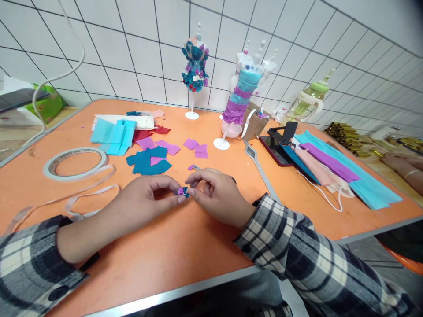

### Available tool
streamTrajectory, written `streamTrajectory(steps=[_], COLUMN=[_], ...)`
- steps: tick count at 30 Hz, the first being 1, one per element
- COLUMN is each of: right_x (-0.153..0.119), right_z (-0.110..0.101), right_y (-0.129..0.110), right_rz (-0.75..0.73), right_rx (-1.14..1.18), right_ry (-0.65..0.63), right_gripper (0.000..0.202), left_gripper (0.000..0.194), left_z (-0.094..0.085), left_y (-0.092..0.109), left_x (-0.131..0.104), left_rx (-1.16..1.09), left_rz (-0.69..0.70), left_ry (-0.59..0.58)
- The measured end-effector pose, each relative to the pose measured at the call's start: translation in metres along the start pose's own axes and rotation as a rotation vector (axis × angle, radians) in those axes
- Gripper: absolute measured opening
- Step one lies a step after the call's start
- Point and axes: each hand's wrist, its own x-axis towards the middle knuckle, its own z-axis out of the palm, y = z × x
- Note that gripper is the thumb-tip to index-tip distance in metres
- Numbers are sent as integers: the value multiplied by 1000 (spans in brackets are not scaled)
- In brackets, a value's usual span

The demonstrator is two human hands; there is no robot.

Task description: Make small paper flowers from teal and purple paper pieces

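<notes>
Between the fingertips of my hands is a small crumpled crepe paper piece (183,191), purple and teal. My left hand (145,196) pinches its purple side between thumb and forefinger. From the other side, the thumb and forefinger of my right hand (218,193) close on the teal edge. Just beyond the right fingers shows the metal tip of a tool (195,167), with a purple scrap at its end; the hand hides the rest. Torn teal crepe paper (147,162) and purple paper squares (201,151) lie ahead of my hands.
Two small dress forms, one in teal ruffles (194,66) and one in blue and purple bands (238,99), stand at the back. A tape roll (49,169) lies left. A phone (276,152), folded paper strips (363,185) and a bottle (306,101) are right, near another person's arm (405,171).
</notes>
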Motion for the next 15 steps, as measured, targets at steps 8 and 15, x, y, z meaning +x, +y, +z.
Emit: streamTrajectory(steps=[8, 15], right_x=[3, 3], right_z=[4, 2], right_y=[4, 3], right_rz=[140, 78], right_rx=[157, 153], right_ry=[-8, 15], right_gripper=[4, 5], left_gripper=[40, 32], left_z=[2, 0], left_y=[-4, 1], left_x=[-3, -5], left_rx=[40, 179], left_rz=[-39, 142], left_ry=[7, 124])
